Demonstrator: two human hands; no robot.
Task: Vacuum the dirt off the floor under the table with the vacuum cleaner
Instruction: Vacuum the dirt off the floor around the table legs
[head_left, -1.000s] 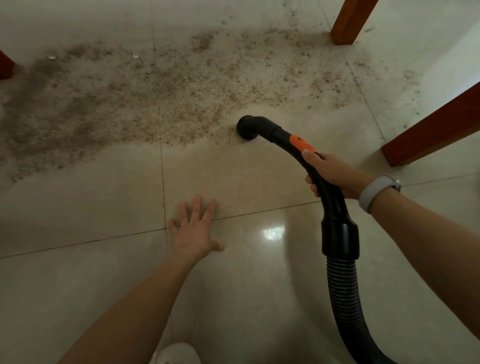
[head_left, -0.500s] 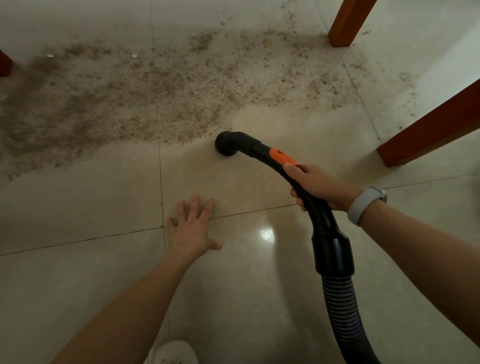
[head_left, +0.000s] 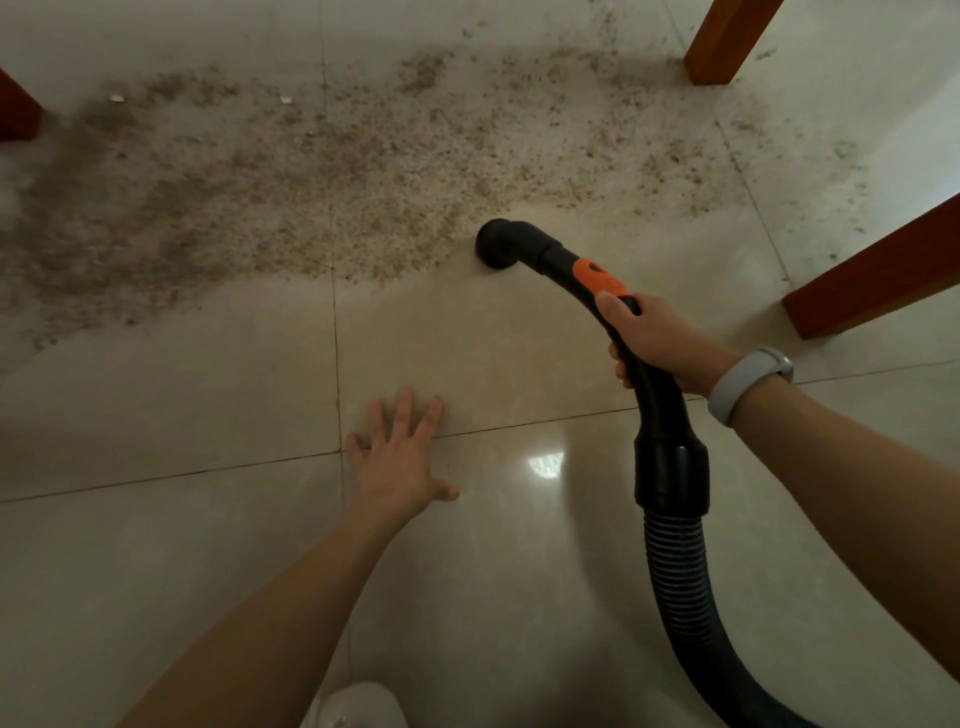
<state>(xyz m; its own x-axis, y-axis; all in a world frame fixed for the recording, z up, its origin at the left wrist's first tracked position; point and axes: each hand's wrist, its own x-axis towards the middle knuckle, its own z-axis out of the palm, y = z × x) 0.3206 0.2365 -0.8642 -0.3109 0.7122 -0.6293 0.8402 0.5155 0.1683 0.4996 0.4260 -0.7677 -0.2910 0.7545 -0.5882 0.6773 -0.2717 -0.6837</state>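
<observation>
Judging by the floor, little is done: the black vacuum nozzle (head_left: 497, 244) sits at the near edge of the wide brown grit patch (head_left: 291, 171) on the glossy beige tiled floor (head_left: 156, 405). Right hand (head_left: 660, 340) fingers wrap the black hose handle (head_left: 647, 374); left hand (head_left: 397, 460) lies flat, fingers spread.
</observation>
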